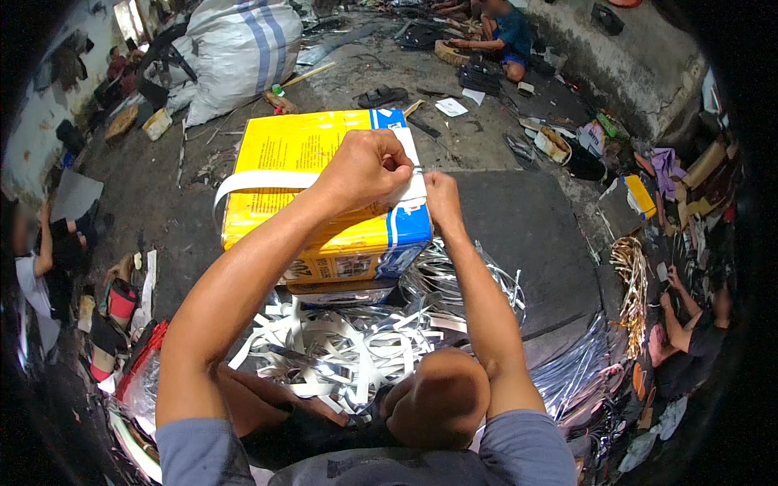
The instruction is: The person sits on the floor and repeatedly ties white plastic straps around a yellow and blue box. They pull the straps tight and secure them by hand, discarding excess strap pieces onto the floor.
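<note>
A yellow and blue box [267,146] stands in front of me, its top lit brightly. A white strip [251,180] loops up over its left edge and passes under my left wrist. My left hand [369,166] is closed above the box's right part, thumb pressed to the fingers; a small dark bit shows by the fingertips, too small to name. Under those fingers lies a white piece [412,150] on the blue end. At the box's right edge my right hand [444,198] is closed in a fist beside the white piece; what it grips is hidden.
White and silvery strips [356,348] lie heaped between my legs and the box. Shiny strip bundles [567,373] and golden ones [630,279] lie to the right. A big white sack [235,57] stands at the far left. Other people [506,36] sit around the floor.
</note>
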A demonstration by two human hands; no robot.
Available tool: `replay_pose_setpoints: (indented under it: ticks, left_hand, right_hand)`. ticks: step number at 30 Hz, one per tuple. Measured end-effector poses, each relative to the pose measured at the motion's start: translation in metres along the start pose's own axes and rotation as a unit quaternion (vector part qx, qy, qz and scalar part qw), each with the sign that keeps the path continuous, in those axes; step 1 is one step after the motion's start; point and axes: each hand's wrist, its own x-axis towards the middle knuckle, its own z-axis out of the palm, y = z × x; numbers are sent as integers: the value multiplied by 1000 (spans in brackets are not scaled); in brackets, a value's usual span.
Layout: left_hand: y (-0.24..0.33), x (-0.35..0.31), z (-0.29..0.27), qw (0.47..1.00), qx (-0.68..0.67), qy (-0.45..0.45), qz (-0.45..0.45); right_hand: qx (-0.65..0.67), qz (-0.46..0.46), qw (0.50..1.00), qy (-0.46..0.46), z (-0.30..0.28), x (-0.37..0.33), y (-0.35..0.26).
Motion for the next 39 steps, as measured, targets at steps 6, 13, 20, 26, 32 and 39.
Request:
replay_pose_setpoints:
  ticks: [6,13,20,26,32,39]
  left_hand:
    - [3,3,-2,1000,-3,-11,7]
    - [4,3,-1,1000,-10,-22,-14]
    - [8,3,2,999,-36,-21,7]
    - [12,3,-1,998,-7,-56,8]
    - [11,-2,-9,992,10,-91,90]
    - [-1,-2,-11,970,48,-95,219]
  right_hand:
    - [-56,36,998,-23,40,-28,121]
    - [-183,222,953,-94,55,-78,215]
    - [-284,295,907,-96,45,-118,262]
    - [-293,304,904,-57,35,-129,260]
    - [-324,280,901,-75,30,-135,273]
    - [-333,305,890,-54,3,-135,291]
